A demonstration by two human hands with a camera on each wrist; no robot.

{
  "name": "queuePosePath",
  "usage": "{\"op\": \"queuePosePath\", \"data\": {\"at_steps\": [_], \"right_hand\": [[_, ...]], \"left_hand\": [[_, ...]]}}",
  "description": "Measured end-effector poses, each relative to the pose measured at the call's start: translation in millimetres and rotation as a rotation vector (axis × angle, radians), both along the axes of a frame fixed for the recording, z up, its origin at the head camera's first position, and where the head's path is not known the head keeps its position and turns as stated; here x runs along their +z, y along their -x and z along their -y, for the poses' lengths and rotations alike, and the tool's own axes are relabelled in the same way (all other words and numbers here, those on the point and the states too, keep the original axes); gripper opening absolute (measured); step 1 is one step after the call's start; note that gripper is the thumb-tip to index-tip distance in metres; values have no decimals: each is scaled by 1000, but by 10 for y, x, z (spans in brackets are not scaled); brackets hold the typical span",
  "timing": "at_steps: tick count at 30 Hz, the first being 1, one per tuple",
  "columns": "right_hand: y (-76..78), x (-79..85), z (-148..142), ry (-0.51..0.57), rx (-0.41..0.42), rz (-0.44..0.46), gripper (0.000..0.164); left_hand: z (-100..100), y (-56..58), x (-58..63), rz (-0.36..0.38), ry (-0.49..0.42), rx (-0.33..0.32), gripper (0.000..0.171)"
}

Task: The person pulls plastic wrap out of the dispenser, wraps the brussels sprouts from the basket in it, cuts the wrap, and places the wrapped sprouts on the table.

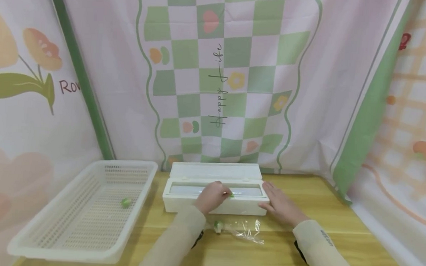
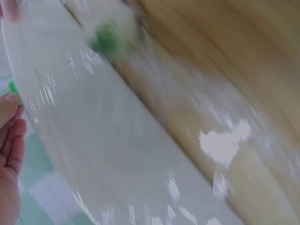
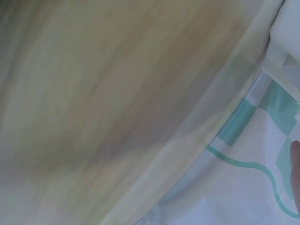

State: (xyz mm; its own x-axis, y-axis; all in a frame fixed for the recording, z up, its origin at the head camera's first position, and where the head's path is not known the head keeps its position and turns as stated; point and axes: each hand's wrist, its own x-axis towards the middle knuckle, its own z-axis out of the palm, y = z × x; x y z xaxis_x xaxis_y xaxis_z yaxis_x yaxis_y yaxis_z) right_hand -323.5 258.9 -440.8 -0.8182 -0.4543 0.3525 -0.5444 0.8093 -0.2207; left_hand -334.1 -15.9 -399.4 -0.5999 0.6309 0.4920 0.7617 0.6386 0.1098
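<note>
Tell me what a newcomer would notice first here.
Probably the green-and-white checkered cloth hanging behind the yellowish wooden table. Next, the long, open white box toward the table's back: there the left hand pinches a small bright-green piece, while the right hand touches the box's right end.

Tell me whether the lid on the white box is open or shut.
Open: the lid stands raised behind the white box, leaving its top uncovered.

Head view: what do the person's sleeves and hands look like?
Left sleeve and right sleeve: long, pale beige. The right has dark lettering, unreadable here. A black piece shows at each sleeve's inner edge. Left hand and right hand: ungloved.
</note>
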Motion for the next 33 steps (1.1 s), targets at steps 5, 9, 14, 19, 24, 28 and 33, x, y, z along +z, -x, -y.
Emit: {"op": "queuePosePath", "data": {"at_steps": [5,9,14,19,24,28,33], "right_hand": [[-27,16,-27,9,-4,8,74],[-52,30,-39,17,-5,15,74],[-60,28,-53,22,-10,14,74],[-57,31,-44,20,-2,5,74],[-39,22,-11,15,10,0,74],[-31,16,5,20,8,9,75],[-32,15,6,33,7,24,75]], "left_hand": [[385,19,82,91,53,-7,6],[654,6,177,183,93,18,7],[901,-20,239,220,122,86,6],[1015,-57,267,206,117,98,6],[1068,-121,311,186,123,100,5],[1116,-150,335,229,147,142,4],[1205,-178,360,269,154,195,8]]}}
